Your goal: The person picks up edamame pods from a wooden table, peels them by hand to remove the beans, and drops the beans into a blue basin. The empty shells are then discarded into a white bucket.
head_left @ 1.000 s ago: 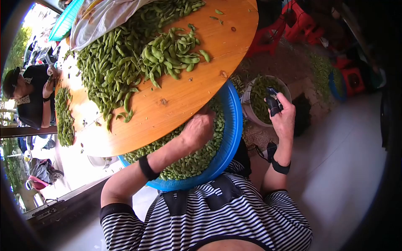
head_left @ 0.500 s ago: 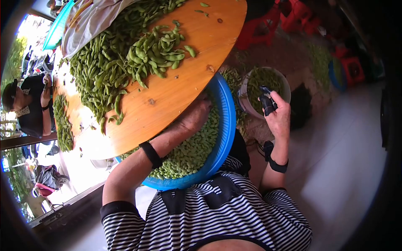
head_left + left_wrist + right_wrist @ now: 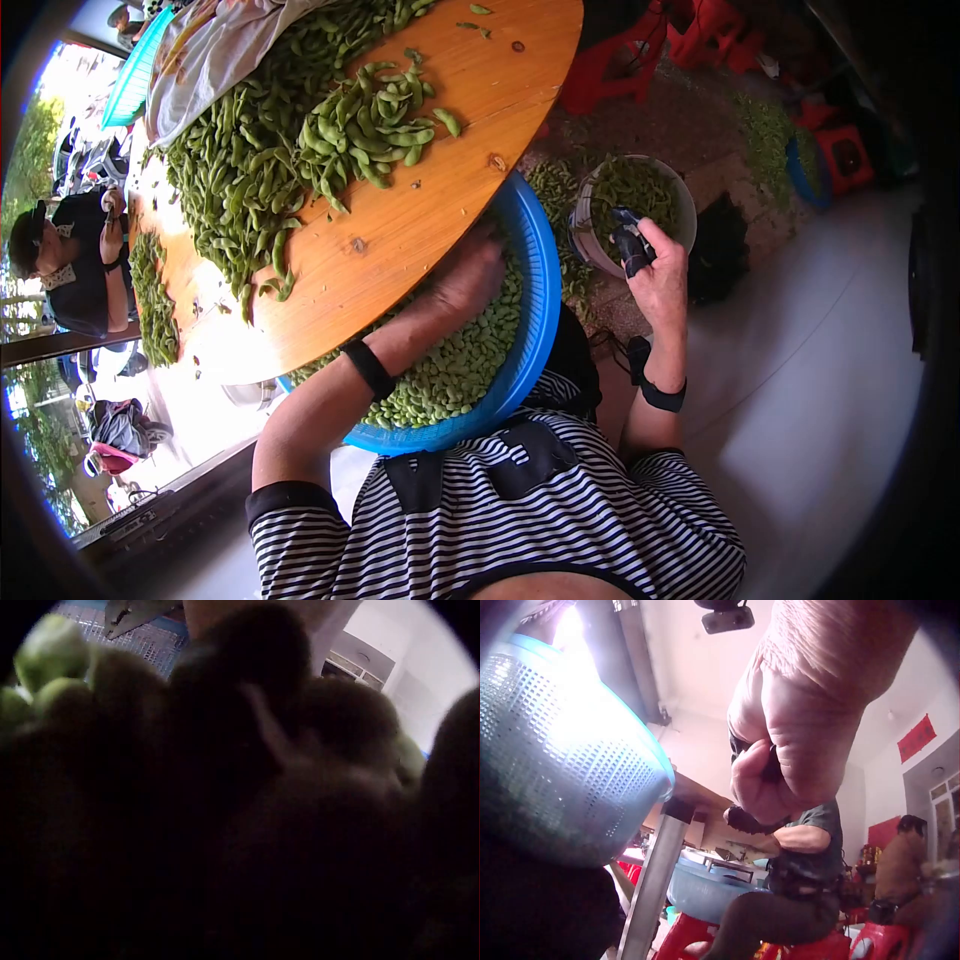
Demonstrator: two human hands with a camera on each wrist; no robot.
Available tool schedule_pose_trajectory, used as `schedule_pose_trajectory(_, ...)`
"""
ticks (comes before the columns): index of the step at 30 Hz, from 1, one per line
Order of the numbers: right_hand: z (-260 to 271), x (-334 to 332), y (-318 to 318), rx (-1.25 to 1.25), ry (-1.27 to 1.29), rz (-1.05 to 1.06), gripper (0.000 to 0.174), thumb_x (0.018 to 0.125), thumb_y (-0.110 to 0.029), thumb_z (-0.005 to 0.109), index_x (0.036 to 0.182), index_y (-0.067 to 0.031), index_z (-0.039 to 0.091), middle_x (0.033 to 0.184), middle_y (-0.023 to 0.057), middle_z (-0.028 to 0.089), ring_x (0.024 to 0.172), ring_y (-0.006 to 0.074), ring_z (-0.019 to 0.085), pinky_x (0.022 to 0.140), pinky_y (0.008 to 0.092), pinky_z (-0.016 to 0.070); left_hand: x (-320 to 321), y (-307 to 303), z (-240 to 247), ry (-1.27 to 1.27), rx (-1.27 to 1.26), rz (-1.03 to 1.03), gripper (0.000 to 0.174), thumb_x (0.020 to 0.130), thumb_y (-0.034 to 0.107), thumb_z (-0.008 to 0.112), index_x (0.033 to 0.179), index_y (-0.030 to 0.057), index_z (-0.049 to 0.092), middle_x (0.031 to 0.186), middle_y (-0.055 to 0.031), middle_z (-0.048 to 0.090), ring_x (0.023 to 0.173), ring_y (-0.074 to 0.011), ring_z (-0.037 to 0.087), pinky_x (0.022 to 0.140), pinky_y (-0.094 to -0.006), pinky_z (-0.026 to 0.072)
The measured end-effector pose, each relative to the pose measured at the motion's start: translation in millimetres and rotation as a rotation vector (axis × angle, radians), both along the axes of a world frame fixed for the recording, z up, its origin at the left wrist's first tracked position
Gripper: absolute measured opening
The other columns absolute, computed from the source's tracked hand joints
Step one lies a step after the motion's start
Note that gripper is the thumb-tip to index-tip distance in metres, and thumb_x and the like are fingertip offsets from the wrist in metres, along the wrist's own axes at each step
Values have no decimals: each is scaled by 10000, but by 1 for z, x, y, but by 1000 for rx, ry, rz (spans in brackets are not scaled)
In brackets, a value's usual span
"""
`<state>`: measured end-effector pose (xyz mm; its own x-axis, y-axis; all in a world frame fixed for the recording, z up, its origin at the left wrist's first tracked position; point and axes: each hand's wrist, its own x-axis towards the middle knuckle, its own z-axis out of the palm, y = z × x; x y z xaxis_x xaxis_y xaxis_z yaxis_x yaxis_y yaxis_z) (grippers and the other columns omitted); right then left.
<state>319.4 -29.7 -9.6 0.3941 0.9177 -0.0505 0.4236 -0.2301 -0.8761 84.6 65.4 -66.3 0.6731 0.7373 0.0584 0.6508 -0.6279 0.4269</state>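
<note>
In the head view, the left hand (image 3: 468,278) is over the green beans (image 3: 450,370) in a blue basket (image 3: 545,290), in shadow beside the table edge; blur hides how its fingers lie. The left wrist view is mostly dark, with green beans (image 3: 56,656) at its upper left. The right hand (image 3: 660,280) is raised to the right of the basket, its fingers curled round a small black object (image 3: 630,246). Seen from the right wrist, this hand (image 3: 802,727) has curled fingers with something black between them.
A wooden table (image 3: 400,230) bears heaped green pods (image 3: 235,170) and a white cloth (image 3: 220,60). Beyond the right hand stands a pale bucket (image 3: 688,205) of pods. Red stools (image 3: 615,75) are behind. Another person (image 3: 85,260) is at the table's far left.
The table and basket have shifted left in the head view. The left hand is slightly lower against the basket and more blurred. The right hand has drifted a little left, still holding the black object.
</note>
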Motion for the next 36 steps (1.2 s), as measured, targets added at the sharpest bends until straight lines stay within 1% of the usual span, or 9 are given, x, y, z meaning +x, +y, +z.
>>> schedule_pose_trajectory(7, -3, 2, -5, 51, 3, 14, 192, 839, 52, 566, 1023, 36, 619, 770, 117, 641, 694, 104, 531, 645, 265, 461, -10, -4, 29, -60, -270, 106, 97, 769, 74, 614, 837, 5, 603, 834, -180, 590, 825, -352, 599, 751, -444, 480)
schedule_pose_trajectory(9, -4, 1, -5, 139, -39, 5, 97, 896, -51, 588, 958, 15, 625, 697, 22, 620, 602, 37, 500, 537, 226, 405, -17, -11, 34, -161, -307, 114, 99, 804, 59, 592, 888, 10, 572, 827, -184, 589, 805, -347, 601, 731, -444, 477)
schedule_pose_trajectory(19, -7, 4, -10, 88, -44, 0, 139, 908, -61, 588, 1012, 8, 648, 694, 17, 622, 593, 40, 500, 532, 230, 405, -32, -39, 72, -312, -482, 206, 61, 860, -27, 471, 909, 2, 496, 769, -171, 573, 723, -365, 576, 694, -445, 471)
schedule_pose_trajectory(21, -3, 2, -9, 56, 8, -23, 192, 793, 85, 519, 963, 42, 596, 699, 122, 565, 641, 125, 487, 611, 275, 437, -36, -40, 75, -369, -515, 208, 22, 911, 10, 488, 917, 30, 495, 787, -91, 554, 707, -202, 560, 642, -337, 457)
schedule_pose_trajectory(22, -5, 3, -9, 57, 6, -21, 192, 793, 85, 519, 963, 42, 596, 699, 122, 565, 641, 125, 487, 611, 275, 437, -38, -40, 75, -372, -514, 209, 22, 911, 10, 488, 917, 30, 495, 787, -91, 554, 707, -202, 560, 642, -337, 457)
schedule_pose_trajectory(24, -13, 6, -10, 117, -83, -5, 105, 902, -36, 571, 966, 10, 640, 676, 5, 605, 587, 34, 484, 527, 221, 393, -43, -40, 73, -577, -911, 272, 24, 932, 21, 487, 928, 44, 494, 797, -48, 555, 710, -133, 535, 638, -282, 452)
schedule_pose_trajectory(31, 5, 3, -9, 167, -86, 14, 81, 880, -5, 567, 929, 15, 628, 666, -8, 581, 589, 28, 484, 518, 211, 382, -26, -44, 93, -863, -1289, 280, 62, 948, 47, 543, 1008, 37, 547, 893, -43, 602, 723, -104, 534, 668, -257, 467)
schedule_pose_trajectory(33, 15, 1, -8, 92, -1, 11, 142, 839, 62, 540, 966, 46, 603, 794, 162, 670, 731, 119, 613, 670, 263, 473, -10, -43, 103, -787, -1044, 89, 56, 941, 50, 575, 990, 44, 600, 891, -22, 610, 747, -100, 553, 689, -267, 482)
schedule_pose_trajectory(36, 26, 0, -4, 97, -8, 0, 157, 863, 48, 535, 999, 43, 615, 840, 149, 698, 784, 121, 648, 693, 261, 485, 15, -42, 109, -437, -318, -137, 130, 800, 32, 664, 928, 48, 649, 830, -81, 609, 792, -217, 613, 719, -312, 510)
